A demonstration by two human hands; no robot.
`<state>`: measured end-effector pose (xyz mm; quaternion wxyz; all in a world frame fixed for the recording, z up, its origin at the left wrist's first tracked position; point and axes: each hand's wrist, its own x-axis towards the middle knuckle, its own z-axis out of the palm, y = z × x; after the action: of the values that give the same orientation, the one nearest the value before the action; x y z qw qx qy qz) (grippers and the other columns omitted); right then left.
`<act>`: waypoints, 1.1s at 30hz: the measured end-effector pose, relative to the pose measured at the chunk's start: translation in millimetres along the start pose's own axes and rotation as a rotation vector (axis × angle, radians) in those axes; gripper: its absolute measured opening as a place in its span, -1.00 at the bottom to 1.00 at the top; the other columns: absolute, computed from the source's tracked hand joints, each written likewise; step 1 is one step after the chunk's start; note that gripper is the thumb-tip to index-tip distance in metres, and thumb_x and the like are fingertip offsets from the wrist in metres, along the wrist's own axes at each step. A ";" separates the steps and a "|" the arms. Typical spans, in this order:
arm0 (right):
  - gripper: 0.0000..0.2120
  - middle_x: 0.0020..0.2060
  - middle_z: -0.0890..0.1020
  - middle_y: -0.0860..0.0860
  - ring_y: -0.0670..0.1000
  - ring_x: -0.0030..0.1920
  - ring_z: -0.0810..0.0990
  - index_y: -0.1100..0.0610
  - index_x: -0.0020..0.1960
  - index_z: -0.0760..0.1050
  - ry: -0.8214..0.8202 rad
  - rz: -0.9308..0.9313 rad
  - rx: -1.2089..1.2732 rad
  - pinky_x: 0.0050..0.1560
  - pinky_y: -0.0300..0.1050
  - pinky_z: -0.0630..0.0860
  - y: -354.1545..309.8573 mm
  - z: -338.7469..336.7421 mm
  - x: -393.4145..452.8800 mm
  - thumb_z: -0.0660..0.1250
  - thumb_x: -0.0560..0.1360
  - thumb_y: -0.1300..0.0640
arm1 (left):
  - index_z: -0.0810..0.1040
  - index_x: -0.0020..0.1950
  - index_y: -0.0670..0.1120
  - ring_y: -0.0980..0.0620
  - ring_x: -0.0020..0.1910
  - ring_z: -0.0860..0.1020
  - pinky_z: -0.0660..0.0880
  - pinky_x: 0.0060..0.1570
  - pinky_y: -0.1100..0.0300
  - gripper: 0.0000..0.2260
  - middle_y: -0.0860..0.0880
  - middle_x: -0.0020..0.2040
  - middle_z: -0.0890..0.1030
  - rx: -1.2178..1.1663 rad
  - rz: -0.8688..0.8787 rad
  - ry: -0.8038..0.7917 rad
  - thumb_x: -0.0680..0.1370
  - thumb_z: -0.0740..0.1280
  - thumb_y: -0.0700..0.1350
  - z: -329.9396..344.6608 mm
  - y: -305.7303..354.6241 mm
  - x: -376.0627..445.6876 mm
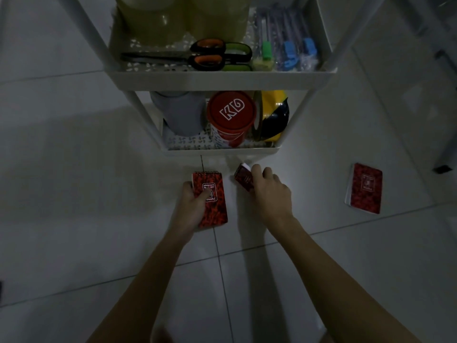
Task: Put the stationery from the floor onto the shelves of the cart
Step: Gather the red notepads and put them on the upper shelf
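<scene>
Each hand [191, 206] [270, 191] grips a red notepad [212, 201] [243, 179] before the cart [222, 80].

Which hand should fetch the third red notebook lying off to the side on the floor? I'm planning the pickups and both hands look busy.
Probably the right hand: the loose notebook lies on its side of the floor. It would first have to shelve the small notebook it grips. The left hand holds the spiral notepad, farther away.

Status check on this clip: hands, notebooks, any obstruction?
Left hand gripping red spiral notepad. Right hand closing on small red notebook, tilted. Third red notebook lies on floor, right. Path to white cart unobstructed.
</scene>
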<state>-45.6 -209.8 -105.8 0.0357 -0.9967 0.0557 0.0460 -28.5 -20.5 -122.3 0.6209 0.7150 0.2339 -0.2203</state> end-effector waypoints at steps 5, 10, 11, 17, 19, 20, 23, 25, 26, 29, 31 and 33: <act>-0.69 -0.02 0.52 0.09 0.14 -0.14 0.59 0.13 0.27 0.31 -0.068 0.030 0.143 -0.29 -0.01 0.41 1.5 -3.2 2.8 0.30 0.59 0.11 | 0.39 0.30 -0.08 0.03 0.04 0.62 0.52 -0.20 0.12 -0.76 -0.02 0.11 0.60 -0.022 -0.008 0.010 0.67 0.31 -0.07 0.5 1.0 -0.2; -0.83 -0.01 0.61 -0.02 0.03 -0.01 0.60 0.10 0.17 0.43 -0.281 0.357 1.100 -0.12 -0.08 0.50 -5.4 -30.5 15.5 0.28 0.58 0.13 | 0.43 0.28 -0.10 0.00 0.05 0.67 0.55 -0.19 0.17 -0.79 -0.07 0.14 0.64 -0.073 0.037 -0.014 0.67 0.31 -0.09 1.2 3.1 -0.9; -0.79 0.03 0.61 -0.04 0.00 0.04 0.60 0.07 0.21 0.45 -0.322 0.392 1.201 -0.07 -0.10 0.51 -12.3 -33.2 14.3 0.29 0.58 0.14 | 0.43 0.27 -0.12 0.06 0.00 0.69 0.56 -0.22 0.22 -0.80 -0.08 0.13 0.64 -0.092 0.048 -0.008 0.69 0.28 -0.08 2.9 6.1 -2.6; -0.69 0.18 0.62 -0.02 0.00 0.18 0.62 -0.10 0.23 0.43 -0.316 0.380 1.358 0.27 0.08 0.56 -50.5 -28.2 -3.0 0.29 0.49 0.06 | 0.43 0.18 -0.13 0.18 -0.20 0.60 0.47 -0.40 0.44 -0.78 0.03 -0.07 0.59 -0.153 0.090 0.060 0.75 0.11 -0.01 12.8 28.3 -17.4; -0.59 0.22 0.58 0.05 0.02 0.20 0.61 -0.03 0.28 0.44 -0.334 0.352 1.351 0.27 0.09 0.57 -59.0 -28.8 -7.6 0.30 0.45 -0.05 | 0.42 0.22 -0.14 0.15 -0.15 0.58 0.45 -0.41 0.46 -0.74 0.02 -0.07 0.58 -0.128 0.114 0.075 0.75 0.09 0.02 11.4 32.9 -20.7; -0.60 0.24 0.55 0.07 0.02 0.20 0.60 -0.03 0.28 0.44 -0.333 0.348 1.365 0.26 0.05 0.58 -62.8 -29.2 -9.4 0.31 0.46 -0.05 | 0.42 0.23 -0.15 0.15 -0.14 0.57 0.45 -0.40 0.47 -0.73 0.02 -0.06 0.57 -0.128 0.120 0.080 0.75 0.08 0.02 11.3 34.0 -21.0; -0.80 0.21 0.56 0.05 -0.05 0.18 0.59 -0.10 0.16 0.40 -0.313 0.342 1.440 0.15 -0.12 0.56 -70.5 -34.4 -14.3 0.26 0.61 0.15 | 0.45 0.27 -0.15 0.14 -0.08 0.60 0.49 -0.23 0.35 -0.67 0.05 -0.04 0.60 -0.128 0.131 0.072 0.75 0.06 0.07 12.4 36.2 -28.4; -0.75 0.20 0.57 0.00 -0.09 0.17 0.57 -0.09 0.23 0.35 -0.308 0.323 1.436 0.18 -0.13 0.53 -73.0 -37.5 -17.3 0.22 0.63 0.20 | 0.46 0.27 -0.12 0.05 0.02 0.63 0.52 -0.08 0.21 -0.65 0.03 0.01 0.62 -0.144 0.140 0.067 0.75 0.05 0.09 11.8 37.2 -34.7; -0.72 0.20 0.57 -0.02 -0.11 0.18 0.56 -0.08 0.28 0.34 -0.299 0.314 1.425 0.21 -0.12 0.52 -74.2 -38.6 -18.4 0.21 0.64 0.20 | 0.46 0.28 -0.13 0.01 0.05 0.64 0.53 -0.05 0.18 -0.65 0.02 0.02 0.63 -0.155 0.148 0.063 0.75 0.05 0.09 11.4 38.4 -37.4; -0.67 0.24 0.58 -0.03 -0.09 0.22 0.56 -0.08 0.34 0.32 -0.285 0.284 1.391 0.30 -0.06 0.50 -76.6 -45.8 -20.3 0.22 0.64 0.20 | 0.44 0.26 -0.16 0.03 -0.01 0.64 0.54 -0.10 0.20 -0.68 -0.01 0.01 0.63 -0.173 0.158 0.058 0.75 0.08 0.06 9.0 47.4 -46.4; -0.63 0.28 0.57 -0.02 -0.05 0.27 0.56 -0.03 0.41 0.32 -0.294 0.265 1.370 0.33 -0.05 0.49 -76.9 -52.8 -19.8 0.22 0.63 0.18 | 0.44 0.20 -0.12 0.02 -0.01 0.63 0.56 -0.06 0.16 -0.75 -0.02 0.00 0.63 -0.169 0.166 0.034 0.74 0.11 0.03 6.1 52.9 -51.3; -0.55 0.31 0.56 -0.02 -0.04 0.30 0.55 0.00 0.50 0.30 -0.320 0.240 1.348 0.36 -0.05 0.48 -75.6 -61.3 -17.6 0.23 0.63 0.16 | 0.44 0.11 -0.02 -0.03 0.06 0.63 0.57 0.11 0.02 -0.85 -0.03 0.03 0.62 -0.131 0.188 0.011 0.73 0.14 0.02 2.0 58.5 -54.5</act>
<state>-49.0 -137.6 -38.2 0.6482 -0.7254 0.1756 0.1511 -36.2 -32.8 -43.6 0.6829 0.6929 0.1830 -0.1414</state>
